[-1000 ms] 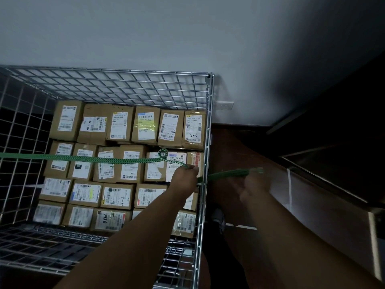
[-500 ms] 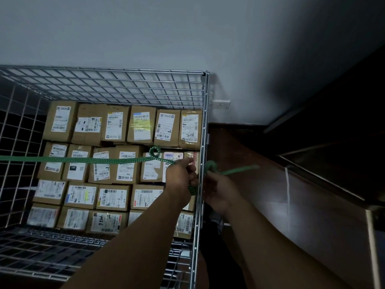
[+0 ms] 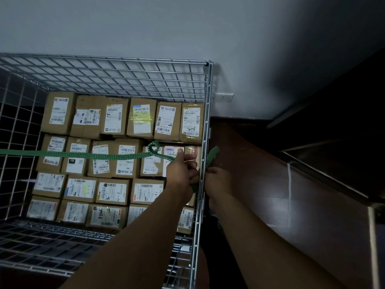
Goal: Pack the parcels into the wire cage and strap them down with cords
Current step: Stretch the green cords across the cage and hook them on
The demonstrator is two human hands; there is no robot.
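Left hand [image 3: 181, 174]: inside the wire cage [image 3: 125, 80], close against the upright post [image 3: 197, 226] on its right side. Grips the green cord [image 3: 83, 155], fingers curled round it, with the top two digits less tightly folded and pointing toward the post.

Right hand [image 3: 218, 180]: outside the cage, just across the same post, back turned to the camera. Clenched round the cord's free end, which sticks up and to the right out of the fist. Dim there, so exact finger placement not clear.

Between the two hands: a short stretch of cord showing low against the post, passing from inside to outside.

Cord itself: comes in from the left edge of the view, stretched level across the second row of parcels [image 3: 114, 117], with a small loop [image 3: 153, 147] standing up just left of the left hand.

Parcels: brown boxes with white labels, stacked in four rows against the far side of the cage, filling its width. Bare mesh floor of the cage in front of them.

Beyond: pale wall [image 3: 187, 28] with a socket [image 3: 224, 98] beside the cage's top corner, dark reddish floor [image 3: 250, 163] to the right.
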